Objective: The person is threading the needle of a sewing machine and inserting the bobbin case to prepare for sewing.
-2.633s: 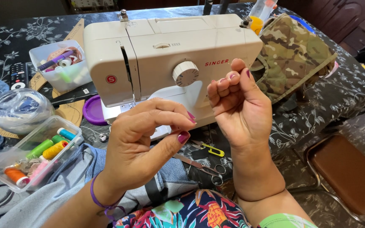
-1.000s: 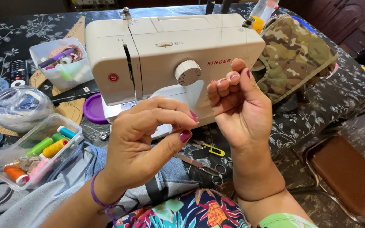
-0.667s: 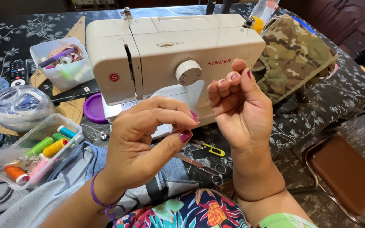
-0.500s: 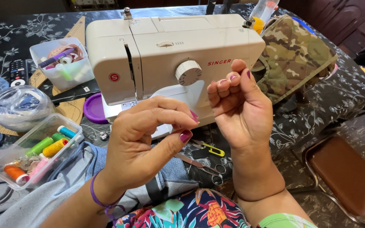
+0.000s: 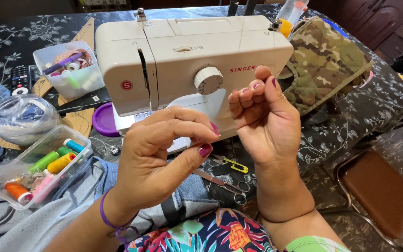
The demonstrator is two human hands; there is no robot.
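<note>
My left hand (image 5: 159, 158) is raised in front of a cream sewing machine (image 5: 183, 56), with its thumb and forefinger curled toward each other in a pinch. My right hand (image 5: 262, 121) is held up beside it, palm toward me, fingers curled and thumb pressed against the forefinger. Anything between the fingertips is too thin to see. A purple band circles my left wrist. Grey and denim fabric (image 5: 85, 186) lies under my left forearm.
Scissors (image 5: 220, 179) and yellow-handled snips (image 5: 232, 164) lie under my hands. At left are a clear box of thread spools (image 5: 38, 165), a white tub (image 5: 68, 70), a purple lid (image 5: 103, 120) and a remote (image 5: 20, 79). Camouflage fabric (image 5: 325, 60) and a brown chair seat (image 5: 381, 191) are at right.
</note>
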